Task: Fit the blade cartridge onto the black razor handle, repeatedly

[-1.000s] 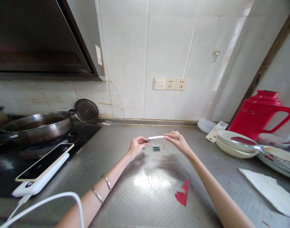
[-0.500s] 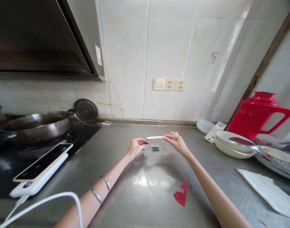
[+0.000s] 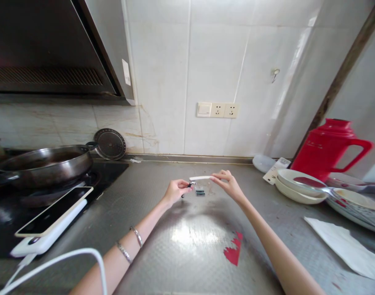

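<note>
In the left hand [image 3: 174, 191], pinched: a dark piece [image 3: 190, 185]. In the right hand [image 3: 228, 184], pinched by one end: a white strip [image 3: 201, 178], just beside the dark piece, above the tabletop [image 3: 152, 176]. Best kept level, steady, unforced. Beyond: tiled wall [image 3: 218, 61].

Red flask [image 3: 322, 152] behind stacked white bowls [image 3: 298, 196]

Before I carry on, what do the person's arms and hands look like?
The left hand and right hand are gloveless; no sleeves show. Two silver-coloured bracelets circle the left forearm, the one farther from the hand looking more textured. The right forearm shows no jewellery.
</note>
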Available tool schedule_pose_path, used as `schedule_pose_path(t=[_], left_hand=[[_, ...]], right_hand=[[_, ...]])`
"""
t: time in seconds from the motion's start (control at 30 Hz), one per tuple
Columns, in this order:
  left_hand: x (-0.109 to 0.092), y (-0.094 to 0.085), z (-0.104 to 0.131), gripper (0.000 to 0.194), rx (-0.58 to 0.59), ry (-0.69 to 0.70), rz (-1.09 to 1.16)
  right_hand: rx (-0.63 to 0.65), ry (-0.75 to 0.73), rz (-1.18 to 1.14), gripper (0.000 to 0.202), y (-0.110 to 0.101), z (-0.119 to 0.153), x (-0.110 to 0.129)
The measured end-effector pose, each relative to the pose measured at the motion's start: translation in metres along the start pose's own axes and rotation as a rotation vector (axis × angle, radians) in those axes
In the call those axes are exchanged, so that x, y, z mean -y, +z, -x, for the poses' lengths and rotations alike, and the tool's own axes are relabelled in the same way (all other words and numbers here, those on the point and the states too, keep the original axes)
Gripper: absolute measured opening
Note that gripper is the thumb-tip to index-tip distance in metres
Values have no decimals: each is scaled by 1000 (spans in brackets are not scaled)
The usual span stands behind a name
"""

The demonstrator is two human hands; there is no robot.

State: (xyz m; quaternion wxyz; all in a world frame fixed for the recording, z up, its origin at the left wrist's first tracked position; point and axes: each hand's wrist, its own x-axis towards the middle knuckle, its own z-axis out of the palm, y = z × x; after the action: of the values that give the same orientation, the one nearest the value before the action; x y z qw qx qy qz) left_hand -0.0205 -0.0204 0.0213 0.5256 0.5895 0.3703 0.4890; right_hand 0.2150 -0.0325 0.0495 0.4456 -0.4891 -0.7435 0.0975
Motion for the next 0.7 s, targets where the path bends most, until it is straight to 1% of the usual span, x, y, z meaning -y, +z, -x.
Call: schedule_pose_path(t=[0.13,0.27,0.33,0.47,0.6,0.7], left_hand=[[-1,0,0,23,17,16,-14],[-1,-1,0,23,18,37,18],[-1,-1,0,23,16,43,21],[-2,0,0,21,24,41,9],[-3,1,0,25,32,43,31],[-3,1,0,26,33,43,30]], right_hand=[[42,-16,-34,38,1,0,1],[13,25,-36,39,0,1,-5],[1,17,-40,38,0,0,-6],[35,-29,-58,36,3,0,-5],[22,11,-38,37,3,1,-11],[20,15,-44,37,2,1,-10]])
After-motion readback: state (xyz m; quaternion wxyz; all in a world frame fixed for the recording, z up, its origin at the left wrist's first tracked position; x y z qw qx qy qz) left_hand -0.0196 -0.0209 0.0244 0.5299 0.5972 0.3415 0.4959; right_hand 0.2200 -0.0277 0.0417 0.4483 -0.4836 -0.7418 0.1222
